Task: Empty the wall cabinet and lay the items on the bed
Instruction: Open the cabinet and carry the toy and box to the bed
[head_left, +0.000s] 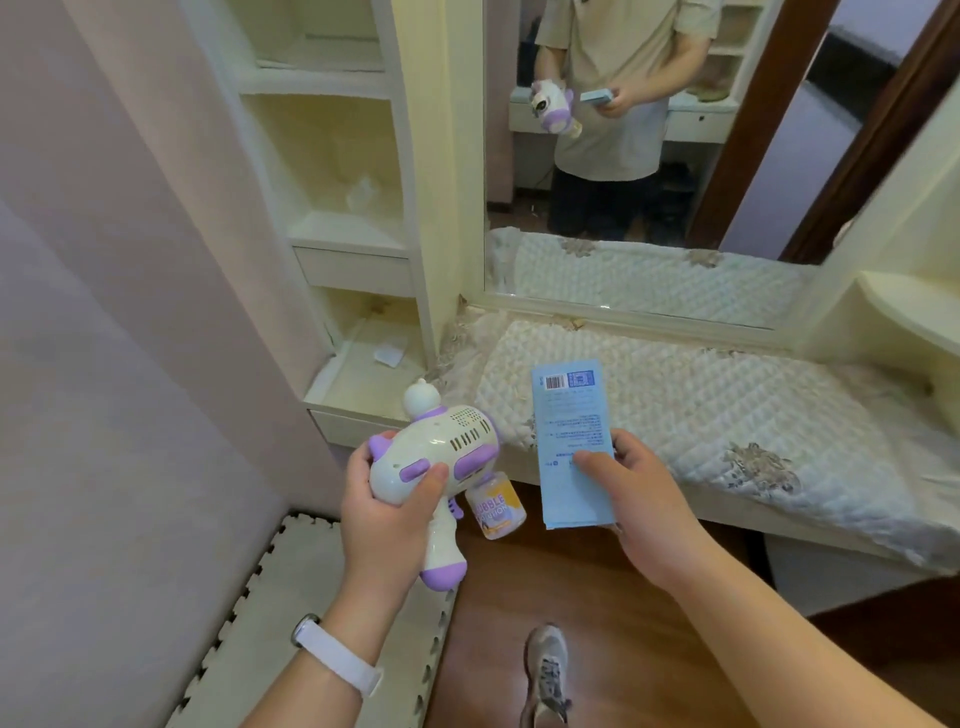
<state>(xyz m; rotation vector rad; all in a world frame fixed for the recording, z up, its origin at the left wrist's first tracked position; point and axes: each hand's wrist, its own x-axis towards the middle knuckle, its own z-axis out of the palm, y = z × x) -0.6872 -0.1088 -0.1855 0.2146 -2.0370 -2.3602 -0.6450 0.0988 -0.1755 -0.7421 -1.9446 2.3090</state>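
My left hand (387, 512) grips a white and purple toy bubble gun (444, 467) with a small bubble-solution bottle (496, 506) fixed under its barrel. My right hand (631, 491) holds a flat light-blue pack (569, 436) with a barcode near its far end. Both items hang in the air in front of the cream wall cabinet (332, 171), whose open shelves rise at the upper left. One shelf holds a crumpled clear wrapper (363, 192); a low compartment holds a scrap of white paper (389, 356). No bed is in view that I can tell.
A quilted cream cover (727, 415) lies over a low ledge below a large mirror (649, 130), which reflects a person holding both items. White foam puzzle mats (270, 597) cover the floor at the left. My shoe (545, 670) stands on brown wood flooring.
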